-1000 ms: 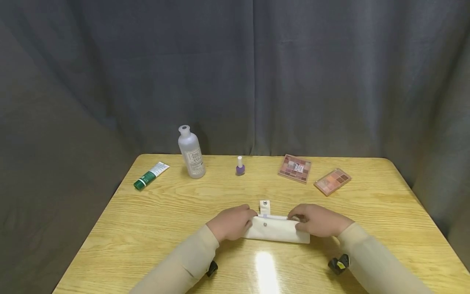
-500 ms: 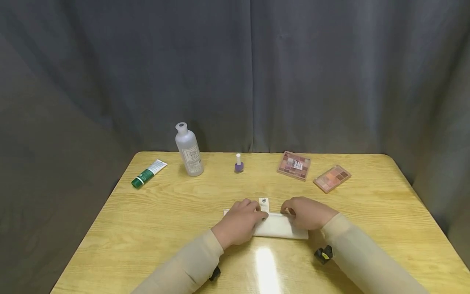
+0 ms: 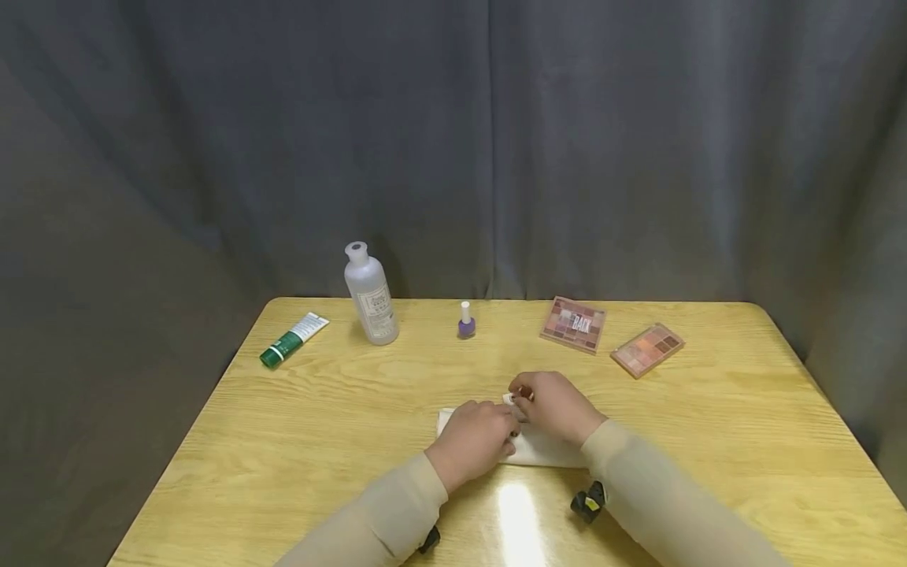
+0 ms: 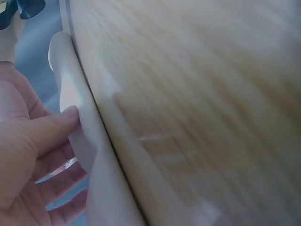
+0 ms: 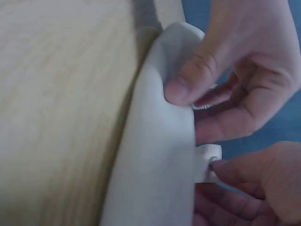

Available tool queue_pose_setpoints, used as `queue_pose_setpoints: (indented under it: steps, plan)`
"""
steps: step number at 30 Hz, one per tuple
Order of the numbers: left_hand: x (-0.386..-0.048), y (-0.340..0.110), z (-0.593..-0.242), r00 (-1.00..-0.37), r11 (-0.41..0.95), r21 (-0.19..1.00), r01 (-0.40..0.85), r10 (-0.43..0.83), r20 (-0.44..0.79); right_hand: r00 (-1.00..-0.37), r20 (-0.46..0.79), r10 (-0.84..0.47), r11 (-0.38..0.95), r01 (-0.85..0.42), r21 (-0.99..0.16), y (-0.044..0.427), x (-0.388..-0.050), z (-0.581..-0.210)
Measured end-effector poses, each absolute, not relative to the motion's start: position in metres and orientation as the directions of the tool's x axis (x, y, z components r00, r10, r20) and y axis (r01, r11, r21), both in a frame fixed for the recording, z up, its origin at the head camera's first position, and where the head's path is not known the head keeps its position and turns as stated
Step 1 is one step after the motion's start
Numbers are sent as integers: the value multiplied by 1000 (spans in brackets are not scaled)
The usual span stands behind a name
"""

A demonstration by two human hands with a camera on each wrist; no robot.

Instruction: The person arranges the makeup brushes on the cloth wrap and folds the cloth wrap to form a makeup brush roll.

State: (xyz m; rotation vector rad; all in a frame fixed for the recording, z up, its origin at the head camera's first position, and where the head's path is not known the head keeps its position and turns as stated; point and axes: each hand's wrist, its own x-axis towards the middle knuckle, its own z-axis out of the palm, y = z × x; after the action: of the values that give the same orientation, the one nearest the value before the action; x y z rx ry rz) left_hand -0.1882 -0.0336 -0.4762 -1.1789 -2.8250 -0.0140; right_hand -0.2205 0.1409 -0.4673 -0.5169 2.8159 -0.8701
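Note:
A white fabric pouch lies on the near middle of the table, partly covered by both hands. My left hand grips its upper edge, with the thumb on the near face and the fingers behind, as the left wrist view shows. My right hand pinches the pouch's short snap tab, thumb on its metal snap, beside the left hand. In the head view most of the tab is hidden behind the right fingers. The inside of the pouch cannot be seen.
Along the back of the wooden table are a green-and-white tube, a clear labelled bottle, a purple nail polish bottle and two eyeshadow palettes. A dark curtain hangs behind.
My right hand has moved left from the pouch's right part to the tab and taken hold of it. My left hand has shifted right along the pouch edge.

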Motion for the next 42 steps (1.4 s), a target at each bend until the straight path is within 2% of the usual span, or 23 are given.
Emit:
queue_pose_setpoints:
  steps: [6, 18, 26, 32, 38, 42]
  plan:
    - [-186, -30, -479, -724, 729, -24, 685, 683, 96, -918, 32, -395, 699, -323, -638, 139, -210, -472]
    - [-181, -25, -476, -762, 760, 80, 645, 632, 140, -914, 40, -405, 648, -317, -692, 149, -192, -475]
    - [-177, -25, -475, -761, 755, 107, 647, 629, 159, -880, 52, -472, 635, -380, -673, 151, -184, -476]
    - [-176, -24, -474, -753, 754, 77, 652, 632, 184, -843, 130, -523, 640, -488, -593, 151, -181, -480]
    - [-174, -26, -472, -783, 769, 152, 621, 605, 144, -846, 160, -508, 635, -494, -594, 152, -179, -483]
    - [-173, -26, -471, -784, 771, 140, 621, 611, 111, -845, 142, -516, 619, -483, -620, 151, -176, -482]
